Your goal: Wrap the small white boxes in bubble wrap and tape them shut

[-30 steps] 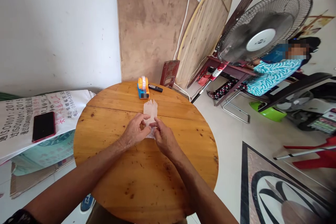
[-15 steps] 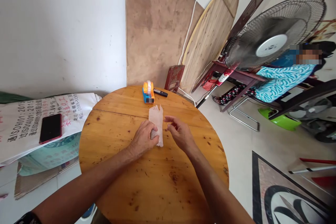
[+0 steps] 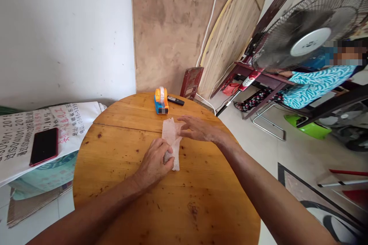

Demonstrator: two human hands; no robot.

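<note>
A thin, whitish, see-through sheet (image 3: 170, 132), folded into a long strip with a wrinkled surface, lies on the round wooden table (image 3: 120, 141). My left hand (image 3: 156, 159) presses on its lower left part, the fingers curled and the thumb at the near end; what lies under the fingers is partly hidden. At the upper right edge, my right hand (image 3: 197, 128) has its fingertips closed on a flap of the sheet, which stands out sideways. Beyond the strip sits an orange and blue tape dispenser (image 3: 161, 101) with a roll of clear tape.
A black remote-like object (image 3: 175, 100) lies beside the dispenser. On the left, a phone (image 3: 44, 146) rests on a printed white sack (image 3: 76, 116). A standing fan (image 3: 310, 42) is at the right, with a seated person (image 3: 319, 84) behind it. A chair back (image 3: 192, 81) touches the table's far side.
My right hand has moved forward onto the sheet's upper right edge, and a flap now sticks out there. My left hand stays on the strip. The view has shifted slightly.
</note>
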